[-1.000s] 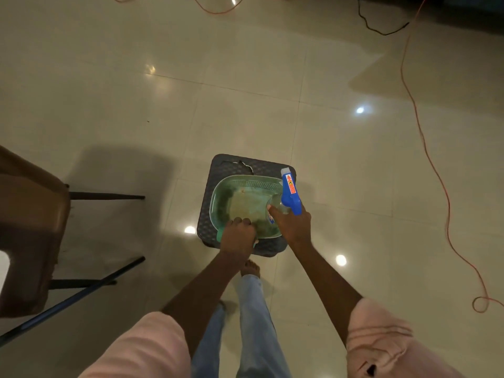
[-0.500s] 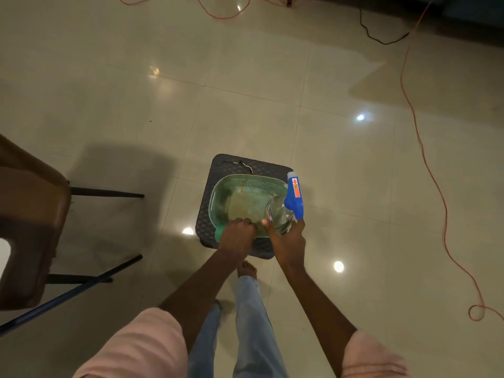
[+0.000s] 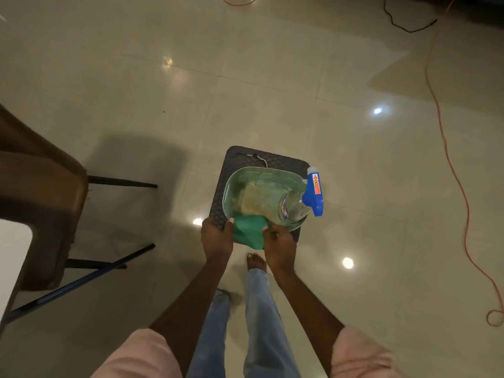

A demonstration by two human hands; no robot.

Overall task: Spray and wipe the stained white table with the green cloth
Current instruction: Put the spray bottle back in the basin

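The green cloth [image 3: 248, 232] hangs over the near rim of a translucent green basin [image 3: 246, 179], which stands on a dark patterned stool [image 3: 283, 161]. My left hand [image 3: 216, 239] grips the cloth's left edge and my right hand [image 3: 278, 244] grips its right edge. The clear spray bottle [image 3: 293, 207] with a blue trigger head lies on its side in the basin's right part, free of both hands. A corner of the white table [image 3: 12, 252] shows at the far left edge.
A brown chair [image 3: 41, 192] with dark legs stands at the left, beside the table. An orange cable [image 3: 447, 148] and a black cable [image 3: 403, 25] trail over the glossy tiled floor on the right. My bare foot [image 3: 255, 262] is just behind the stool.
My right hand has laid the spray bottle down in the basin, let it go and moved to the cloth. My left hand has shifted left, uncovering the cloth.
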